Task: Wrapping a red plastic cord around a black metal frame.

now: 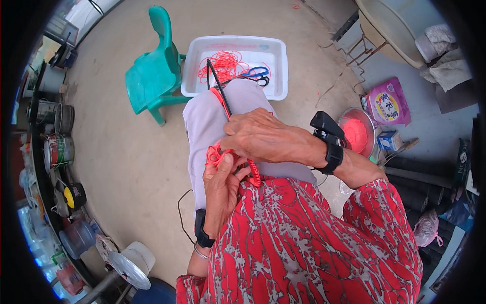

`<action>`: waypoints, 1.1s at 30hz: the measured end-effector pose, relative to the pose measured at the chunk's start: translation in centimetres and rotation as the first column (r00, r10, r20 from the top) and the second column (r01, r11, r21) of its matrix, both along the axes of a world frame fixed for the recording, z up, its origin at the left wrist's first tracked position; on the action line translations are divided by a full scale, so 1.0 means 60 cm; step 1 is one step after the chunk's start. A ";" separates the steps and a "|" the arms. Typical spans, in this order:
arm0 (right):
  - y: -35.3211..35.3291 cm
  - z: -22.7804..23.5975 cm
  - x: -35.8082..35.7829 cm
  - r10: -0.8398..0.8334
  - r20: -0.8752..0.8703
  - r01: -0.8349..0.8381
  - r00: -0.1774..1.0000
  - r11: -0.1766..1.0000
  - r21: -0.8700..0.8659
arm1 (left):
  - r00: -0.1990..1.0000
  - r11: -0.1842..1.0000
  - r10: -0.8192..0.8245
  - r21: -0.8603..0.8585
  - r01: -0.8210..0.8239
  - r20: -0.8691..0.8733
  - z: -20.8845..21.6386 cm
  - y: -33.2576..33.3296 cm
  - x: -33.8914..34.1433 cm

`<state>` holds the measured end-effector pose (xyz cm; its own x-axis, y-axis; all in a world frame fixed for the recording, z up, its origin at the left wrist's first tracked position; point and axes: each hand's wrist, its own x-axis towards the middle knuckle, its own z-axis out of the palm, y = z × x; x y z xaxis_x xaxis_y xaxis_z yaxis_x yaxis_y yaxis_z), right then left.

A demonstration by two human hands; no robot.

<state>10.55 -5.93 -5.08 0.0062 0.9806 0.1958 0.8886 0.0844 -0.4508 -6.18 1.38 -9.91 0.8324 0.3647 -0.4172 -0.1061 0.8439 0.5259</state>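
Observation:
Over my lap, my left hand (221, 182) pinches a small bundle of looped red cord (214, 155) between thumb and fingers. My right hand (255, 134) is bent over the same bundle, its fingertips closed beside the loops; what exactly they grip is partly hidden. A knotted red cord length (254, 174) hangs out to the right of my left fingers. Beyond my hands, a thin black bent rod (219, 87) rests across my grey-clad knees, with red strands running along it.
A white plastic basin (284, 66) ahead holds loose red cord (221, 65) and blue-handled scissors (258, 74). Left of it stands a small green chair (154, 76). On the right are a metal bowl with a red basket (355, 135) and a purple bag (387, 104). Pots and cans line the left.

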 end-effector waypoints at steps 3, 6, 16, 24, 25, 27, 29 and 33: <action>0.001 -0.006 0.002 0.020 -0.027 -0.023 0.999 0.992 -0.125 | 0.994 0.996 0.032 0.085 -0.023 -0.109 -0.006 0.003 0.007; -0.018 -0.007 0.013 -0.018 -0.189 0.065 0.982 0.967 0.246 | 0.980 0.995 0.060 0.085 -0.045 -0.191 -0.008 0.002 0.009; -0.095 -0.076 -0.028 -0.249 -0.262 0.227 0.932 0.968 -0.110 | 0.922 1.000 -0.006 0.021 0.016 -0.387 -0.017 -0.006 0.008; -0.103 -0.088 -0.031 -0.208 -0.359 0.218 0.910 0.976 -0.013 | 0.847 0.944 -0.234 0.096 0.314 -0.477 -0.030 -0.004 0.007; -0.103 -0.081 -0.024 -0.182 -0.332 0.163 0.926 0.983 -0.085 | 0.867 0.945 -0.250 0.087 0.316 -0.431 -0.031 -0.006 0.008; -0.100 -0.075 -0.022 -0.156 -0.307 0.111 0.939 0.981 -0.158 | 0.885 0.960 -0.206 0.088 0.265 -0.418 -0.023 -0.006 0.010; -0.095 -0.072 -0.023 -0.101 -0.267 0.063 0.958 0.987 -0.145 | 0.902 0.974 -0.157 0.086 0.208 -0.402 -0.022 -0.006 0.011; -0.113 -0.076 -0.008 -0.143 -0.226 0.142 0.964 0.990 -0.020 | 0.908 0.956 -0.260 0.045 0.290 -0.329 -0.038 0.000 0.007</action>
<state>10.09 -12.72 -9.65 0.1893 0.9672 0.1692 0.7664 -0.0378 -0.6413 -5.75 1.36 -12.20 0.7350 0.1888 -0.6512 0.3082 0.7624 0.5689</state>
